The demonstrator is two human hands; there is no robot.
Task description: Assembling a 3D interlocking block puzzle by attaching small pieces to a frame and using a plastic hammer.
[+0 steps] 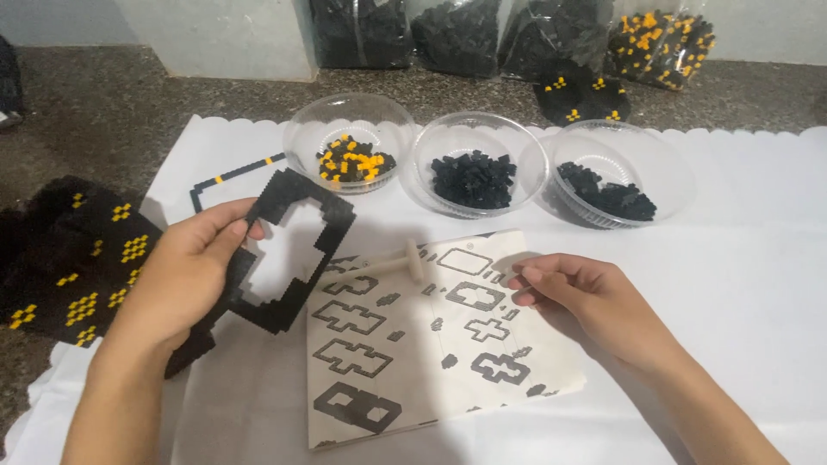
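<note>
Two hands: both the person's own, over a white cloth (741,258) on the counter (103,103).
Left hand (185,275): closed on a black block frame (293,250), thumb on its upper left bar, holding it tilted above the cloth's left half.
Right hand (577,293): fingers curled, thumb and forefinger pinched together at the right edge of the pattern sheet (431,336); whether a block sits between them cannot be told.
Nearby: a pale peg tool (392,263) on the sheet's top edge.
Far edge: three clear bowls (478,159) of blocks.
Left edge: a black-and-yellow built panel (77,258).
Risk: the thin frame may flex and snap apart, since only one side is gripped.
</note>
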